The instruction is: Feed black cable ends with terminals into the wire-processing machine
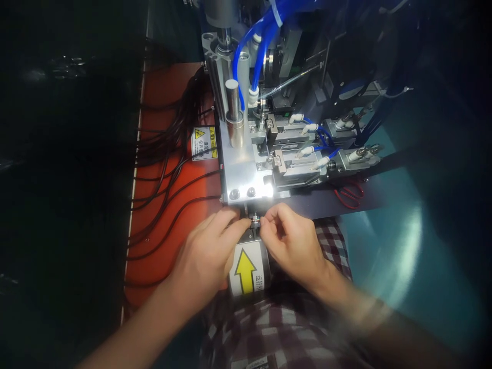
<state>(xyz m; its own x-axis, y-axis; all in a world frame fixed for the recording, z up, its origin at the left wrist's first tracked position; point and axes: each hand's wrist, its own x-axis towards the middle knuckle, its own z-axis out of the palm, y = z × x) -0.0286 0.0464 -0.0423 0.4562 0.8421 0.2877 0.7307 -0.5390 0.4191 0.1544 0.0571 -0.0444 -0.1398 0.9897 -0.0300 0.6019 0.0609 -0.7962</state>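
Pinching a tiny pale-and-orange part (255, 219) from both sides in nearly closed fingers of bare left hand (209, 243) and bare right hand (294, 238), likely for steady alignment, just beside the silver metal block (243, 171).

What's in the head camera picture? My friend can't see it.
The left hand and right hand have fingertips at a tiny part before a metal machine with blue tubes. A yellow arrow is nearby; black cables cross an orange surface.
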